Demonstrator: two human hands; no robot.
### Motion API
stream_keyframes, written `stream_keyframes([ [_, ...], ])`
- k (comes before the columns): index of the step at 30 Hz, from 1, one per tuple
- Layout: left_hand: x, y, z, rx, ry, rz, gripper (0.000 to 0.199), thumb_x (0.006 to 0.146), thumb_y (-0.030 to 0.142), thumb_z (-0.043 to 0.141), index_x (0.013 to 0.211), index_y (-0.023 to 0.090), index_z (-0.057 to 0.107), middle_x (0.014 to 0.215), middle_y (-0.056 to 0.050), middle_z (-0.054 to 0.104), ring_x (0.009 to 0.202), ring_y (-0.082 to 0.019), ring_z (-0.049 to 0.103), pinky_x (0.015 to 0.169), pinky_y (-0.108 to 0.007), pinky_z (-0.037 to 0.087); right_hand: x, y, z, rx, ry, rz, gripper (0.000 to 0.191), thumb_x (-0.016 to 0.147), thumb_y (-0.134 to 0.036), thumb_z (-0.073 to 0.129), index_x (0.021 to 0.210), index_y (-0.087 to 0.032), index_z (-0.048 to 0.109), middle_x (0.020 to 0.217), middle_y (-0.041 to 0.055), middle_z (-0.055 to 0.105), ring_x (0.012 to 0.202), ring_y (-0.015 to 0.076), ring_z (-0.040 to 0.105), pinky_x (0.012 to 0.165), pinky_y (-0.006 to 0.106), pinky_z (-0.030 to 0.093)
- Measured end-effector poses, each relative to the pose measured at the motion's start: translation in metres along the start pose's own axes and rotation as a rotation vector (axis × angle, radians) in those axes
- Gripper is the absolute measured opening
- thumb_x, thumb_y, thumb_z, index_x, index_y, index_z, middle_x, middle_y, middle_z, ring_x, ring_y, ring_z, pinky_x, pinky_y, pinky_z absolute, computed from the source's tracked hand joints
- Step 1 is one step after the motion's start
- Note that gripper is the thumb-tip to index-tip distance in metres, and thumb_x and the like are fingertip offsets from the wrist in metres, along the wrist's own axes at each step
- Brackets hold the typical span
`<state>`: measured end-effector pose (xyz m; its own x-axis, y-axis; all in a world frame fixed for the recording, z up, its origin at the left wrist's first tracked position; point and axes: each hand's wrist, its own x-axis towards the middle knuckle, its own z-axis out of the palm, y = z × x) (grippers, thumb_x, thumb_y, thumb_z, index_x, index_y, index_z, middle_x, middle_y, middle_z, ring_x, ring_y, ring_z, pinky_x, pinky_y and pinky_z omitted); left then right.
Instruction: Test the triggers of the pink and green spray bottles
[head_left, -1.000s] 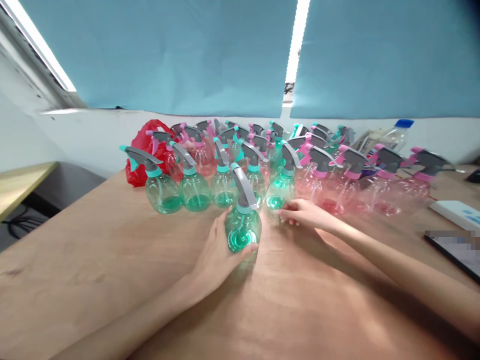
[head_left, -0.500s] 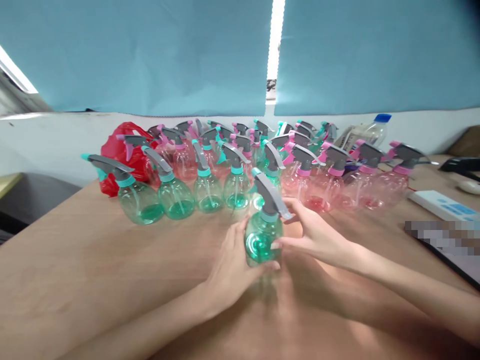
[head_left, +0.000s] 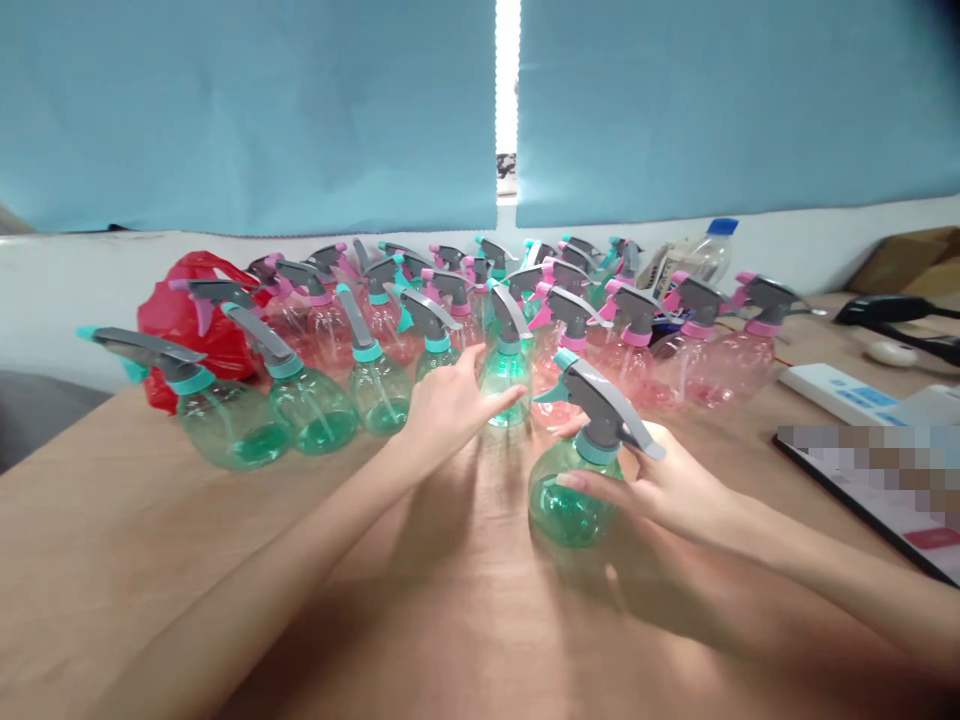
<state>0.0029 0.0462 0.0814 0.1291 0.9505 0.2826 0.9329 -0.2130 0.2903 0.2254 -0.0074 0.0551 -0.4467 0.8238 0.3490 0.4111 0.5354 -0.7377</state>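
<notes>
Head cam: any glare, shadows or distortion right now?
Head view throughout: bright strip between blue panels blown out; shadows cross the tabletop near left hand and right hand; leftmost green bottle looks stretched, likely lens distortion; pixelation masks part of the flat device at right.

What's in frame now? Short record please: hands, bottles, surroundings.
left hand: spread open beside a green spray bottle, contact unclear
right hand: gripping a nearer green bottle around its body
left of left hand: more green bottles, teal-and-grey heads
right side of group: pink bottles, pink-and-grey heads
far left: red plastic bag
back right: bottle with blue cap
surface: wooden table
</notes>
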Motion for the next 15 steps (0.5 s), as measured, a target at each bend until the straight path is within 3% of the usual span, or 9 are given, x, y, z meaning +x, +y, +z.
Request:
stream_keyframes([
  [3,0.017,0.009,0.006,0.149,-0.040,-0.046,0.086,0.076,0.073,0.054,0.137,0.014,0.042,0.085,-0.009,0.069,0.085,-0.031,0.065,0.065,-0.032,0.045,0.000,-0.001,-0.003,-0.002,-0.018,0.010,0.028,0.080,-0.043,0.067,0.101,-0.028,0.058,0.095,-0.0007,0.065,0.084,0.0196,0.062,0.072,0.030,0.052],
  [7,0.021,0.013,0.014,0.201,-0.058,-0.058,0.073,0.077,0.072,0.052,0.122,0.014,0.052,0.085,-0.012,0.070,0.084,-0.033,0.066,0.064,-0.033,0.045,0.000,0.000,-0.005,0.002,-0.034,0.011,0.027,0.080,-0.043,0.067,0.099,-0.026,0.059,0.089,-0.0020,0.063,0.078,0.0160,0.059,0.069,0.027,0.050],
  [15,0.024,0.012,0.017,0.278,-0.056,-0.111,0.073,0.078,0.073,0.049,0.112,0.009,0.052,0.078,-0.014,0.068,0.079,-0.035,0.067,0.061,-0.034,0.044,0.003,0.002,-0.006,0.043,-0.062,0.004,0.029,0.080,-0.040,0.068,0.102,-0.026,0.057,0.094,-0.0019,0.064,0.084,0.0164,0.061,0.074,0.027,0.049],
])
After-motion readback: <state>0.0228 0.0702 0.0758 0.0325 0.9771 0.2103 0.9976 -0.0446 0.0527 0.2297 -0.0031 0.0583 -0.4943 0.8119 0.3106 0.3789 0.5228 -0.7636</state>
